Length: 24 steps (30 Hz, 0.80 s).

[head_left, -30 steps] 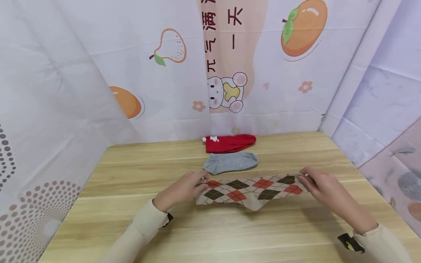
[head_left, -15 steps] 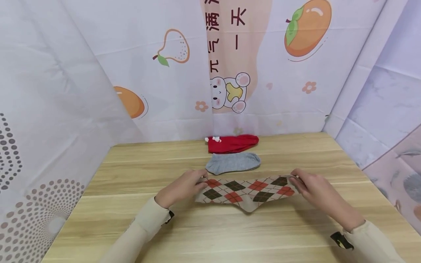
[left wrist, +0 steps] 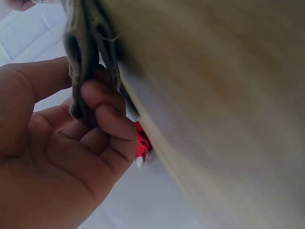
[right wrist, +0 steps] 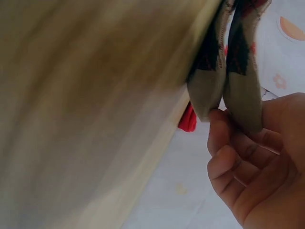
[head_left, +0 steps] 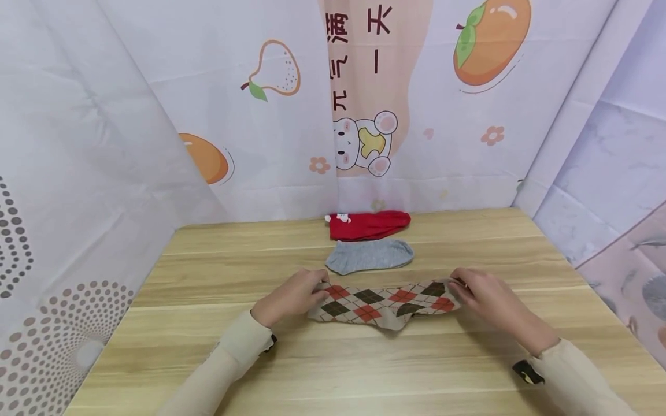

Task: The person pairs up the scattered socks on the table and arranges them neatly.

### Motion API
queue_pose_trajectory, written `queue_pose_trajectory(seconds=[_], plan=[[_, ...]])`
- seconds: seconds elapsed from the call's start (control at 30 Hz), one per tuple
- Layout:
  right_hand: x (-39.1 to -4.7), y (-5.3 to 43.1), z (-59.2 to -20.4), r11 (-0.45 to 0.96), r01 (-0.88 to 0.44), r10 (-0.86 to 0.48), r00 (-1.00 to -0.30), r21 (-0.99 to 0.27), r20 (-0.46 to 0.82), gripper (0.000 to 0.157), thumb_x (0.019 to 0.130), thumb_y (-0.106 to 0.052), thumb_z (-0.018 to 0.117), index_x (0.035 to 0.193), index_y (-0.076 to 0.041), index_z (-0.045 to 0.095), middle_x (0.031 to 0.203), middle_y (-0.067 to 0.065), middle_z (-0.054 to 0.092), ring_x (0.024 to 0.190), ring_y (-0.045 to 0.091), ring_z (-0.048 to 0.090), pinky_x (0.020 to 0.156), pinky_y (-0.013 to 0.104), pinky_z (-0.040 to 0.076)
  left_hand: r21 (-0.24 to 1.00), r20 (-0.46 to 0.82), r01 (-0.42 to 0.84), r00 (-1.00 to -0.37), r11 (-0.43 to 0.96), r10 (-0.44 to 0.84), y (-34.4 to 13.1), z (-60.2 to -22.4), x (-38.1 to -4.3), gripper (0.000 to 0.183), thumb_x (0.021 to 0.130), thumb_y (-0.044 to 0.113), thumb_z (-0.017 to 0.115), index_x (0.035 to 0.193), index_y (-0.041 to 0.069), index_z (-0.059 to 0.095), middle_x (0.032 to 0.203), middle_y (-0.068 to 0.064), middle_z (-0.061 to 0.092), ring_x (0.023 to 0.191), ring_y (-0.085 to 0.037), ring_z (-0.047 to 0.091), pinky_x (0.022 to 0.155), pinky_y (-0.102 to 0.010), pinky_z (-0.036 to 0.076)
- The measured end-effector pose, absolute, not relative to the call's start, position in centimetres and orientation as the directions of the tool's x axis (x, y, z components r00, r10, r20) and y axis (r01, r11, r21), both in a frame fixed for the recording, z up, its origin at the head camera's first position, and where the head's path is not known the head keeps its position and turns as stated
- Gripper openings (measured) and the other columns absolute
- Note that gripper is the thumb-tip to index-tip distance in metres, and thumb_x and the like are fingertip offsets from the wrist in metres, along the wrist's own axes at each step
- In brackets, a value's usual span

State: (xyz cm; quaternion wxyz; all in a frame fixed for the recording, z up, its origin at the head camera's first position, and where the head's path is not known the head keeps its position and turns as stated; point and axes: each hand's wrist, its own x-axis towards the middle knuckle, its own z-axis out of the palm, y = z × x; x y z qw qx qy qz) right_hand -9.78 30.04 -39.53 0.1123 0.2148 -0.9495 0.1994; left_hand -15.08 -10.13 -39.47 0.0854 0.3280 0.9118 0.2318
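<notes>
A pair of beige argyle socks [head_left: 359, 306] with red and dark green diamonds stretches sideways just over the table in the head view. My left hand [head_left: 291, 297] pinches the left, cuff end. At the right, beige toe end, my right hand [head_left: 491, 306] has a pinch grip too. Two layers of the socks [right wrist: 243, 93] show side by side above the fingers in the right wrist view. The left wrist view shows the folded cuff edges [left wrist: 81, 52] between thumb and fingers. Midway along, the heel part sags downward.
Behind the argyle pair lies a grey ankle sock [head_left: 369, 256], flat on the wooden table [head_left: 234, 254]. Farther back are red socks [head_left: 372, 226] with a white figure, close to the printed curtain [head_left: 260, 144]. Curtains also hang at both sides.
My right hand has come left, nearer to the left hand, and the argyle socks are less taut. The left hand keeps its pinch almost in place. The head view has shifted slightly.
</notes>
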Motion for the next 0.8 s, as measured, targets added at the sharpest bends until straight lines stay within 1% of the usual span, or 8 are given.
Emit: queue_pose_trajectory(seconds=[0.1,0.2,0.3,0.4,0.57,0.7,0.8], plan=[[-10.1,30.1,-39.8,0.818,-0.461,-0.374,-0.881,-0.344,0.291,0.008,0.092,-0.008,0.068,0.087,-0.014,0.066,0.069,-0.014,0.056,0.056,-0.001,0.046,0.052,0.023,0.044,0.476,-0.011,0.55,-0.776,0.686,0.63,-10.1,-39.8,-15.1,0.008,0.095,0.011,0.067,0.092,0.011,0.059,0.068,0.007,0.047,0.06,-0.004,0.043,0.057,-0.023,0.041],[-10.4,30.1,-39.9,0.815,-0.465,-0.385,-0.88,-0.344,0.277,0.011,0.092,-0.008,0.068,0.086,-0.016,0.065,0.069,-0.015,0.055,0.058,0.0,0.047,0.055,0.025,0.045,0.473,-0.019,0.545,-0.78,0.693,0.626,-10.1,-40.0,-15.2,0.01,0.095,0.012,0.067,0.091,0.012,0.058,0.066,0.007,0.043,0.059,-0.005,0.042,0.055,-0.022,0.039],[-10.8,30.2,-40.0,0.821,-0.462,-0.398,-0.884,-0.334,0.244,0.013,0.093,-0.011,0.068,0.084,-0.019,0.065,0.067,-0.017,0.053,0.059,0.001,0.047,0.056,0.027,0.045,0.464,-0.037,0.539,-0.781,0.703,0.623,-10.0,-40.1,-15.2,0.01,0.095,0.013,0.066,0.092,0.013,0.057,0.067,0.007,0.043,0.059,-0.005,0.042,0.054,-0.022,0.039],[-11.1,30.1,-39.8,0.834,-0.455,-0.409,-0.89,-0.311,0.204,0.017,0.095,-0.014,0.067,0.081,-0.022,0.062,0.065,-0.017,0.05,0.057,0.002,0.045,0.055,0.027,0.042,0.451,-0.041,0.543,-0.78,0.708,0.625,-10.0,-40.0,-15.1,0.009,0.096,0.013,0.066,0.093,0.012,0.057,0.068,0.007,0.045,0.06,-0.005,0.043,0.055,-0.023,0.04],[-11.3,29.8,-39.6,0.841,-0.466,-0.419,-0.882,-0.273,0.215,0.02,0.096,-0.015,0.066,0.079,-0.024,0.058,0.064,-0.018,0.047,0.057,0.003,0.044,0.052,0.027,0.04,0.443,-0.039,0.552,-0.776,0.707,0.63,-10.0,-39.8,-15.0,0.009,0.097,0.014,0.065,0.094,0.012,0.057,0.068,0.007,0.046,0.061,-0.005,0.044,0.055,-0.023,0.041],[-11.6,29.6,-39.5,0.84,-0.472,-0.415,-0.877,-0.269,0.243,0.021,0.096,-0.013,0.065,0.08,-0.024,0.057,0.069,-0.013,0.048,0.061,0.007,0.046,0.054,0.028,0.041,0.444,-0.036,0.549,-0.779,0.708,0.626,-10.0,-39.7,-14.9,0.009,0.096,0.013,0.066,0.094,0.012,0.057,0.068,0.007,0.047,0.061,-0.006,0.044,0.056,-0.024,0.042],[-11.9,29.5,-39.6,0.848,-0.45,-0.405,-0.891,-0.281,0.205,0.02,0.095,-0.012,0.066,0.08,-0.023,0.058,0.071,-0.01,0.049,0.063,0.009,0.046,0.055,0.029,0.04,0.442,-0.038,0.547,-0.78,0.711,0.624,-10.0,-39.7,-14.9,0.008,0.096,0.013,0.065,0.095,0.012,0.058,0.069,0.007,0.048,0.063,-0.007,0.046,0.058,-0.025,0.043]])
